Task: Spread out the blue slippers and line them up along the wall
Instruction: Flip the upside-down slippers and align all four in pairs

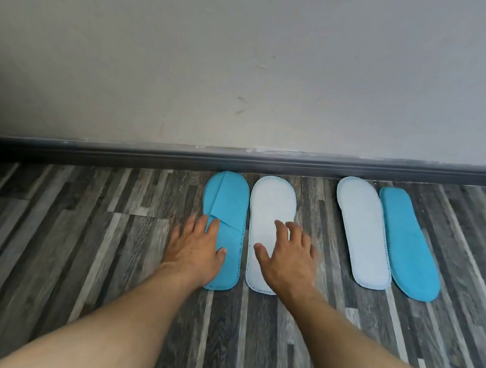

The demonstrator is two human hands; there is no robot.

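**Two slippers pressed into place at the skirting**

Nearest the camera, two bare forearms are stretched forward over the grey wood-patterned plank floor. The left hand is laid flat, fingers spread and gripping nothing, on the near half of a flat blue fabric slipper with a folded toe band. The right hand is likewise open, its fingers resting on or just over a pale, white-faced slipper lying sole-up just to the right; contact cannot be made out for certain. Flat palms are judged to be used so that each slipper can be slid and squared rather than lifted.

Both slippers are set with their far ends near or against the dark skirting board under the pale grey wall, side by side with a narrow gap.

Further right, well apart, a second pale sole-up slipper and a plain blue slipper lie together, slanted, so straightening appears to be left for that pair.
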